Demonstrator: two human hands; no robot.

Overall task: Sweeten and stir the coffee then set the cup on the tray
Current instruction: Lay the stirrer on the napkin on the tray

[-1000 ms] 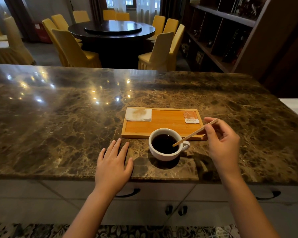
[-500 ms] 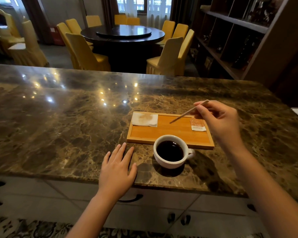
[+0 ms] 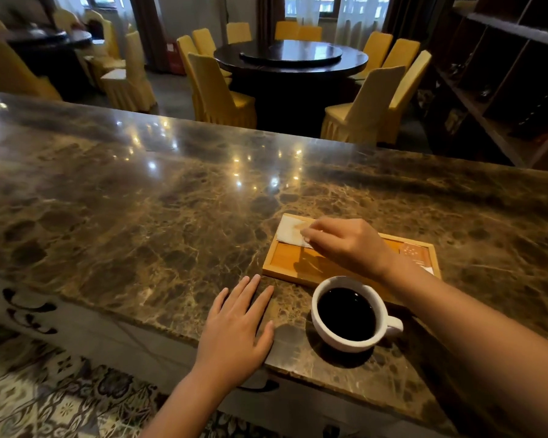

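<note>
A white cup (image 3: 340, 344) of black coffee stands on the marble counter, just in front of the wooden tray (image 3: 284, 258), its handle pointing right. My right hand (image 3: 348, 245) reaches over the tray's left part, fingertips pinched together above the white napkin (image 3: 287, 232). They grip the thin wooden stir stick, almost all of which is hidden by the fingers. An orange sugar packet (image 3: 416, 252) lies at the tray's right end. My left hand (image 3: 234, 330) rests flat on the counter to the left of the cup, fingers apart, holding nothing.
The marble counter (image 3: 140, 216) stretches far to the left and back; its front edge runs close under the cup. Beyond it stand a round dark table (image 3: 291, 58) with yellow chairs and dark shelving (image 3: 503, 74) at the right.
My right hand lifted the stir stick out of the coffee and carried it back and left across the tray to the napkin. The cup and my left hand stayed put.
</note>
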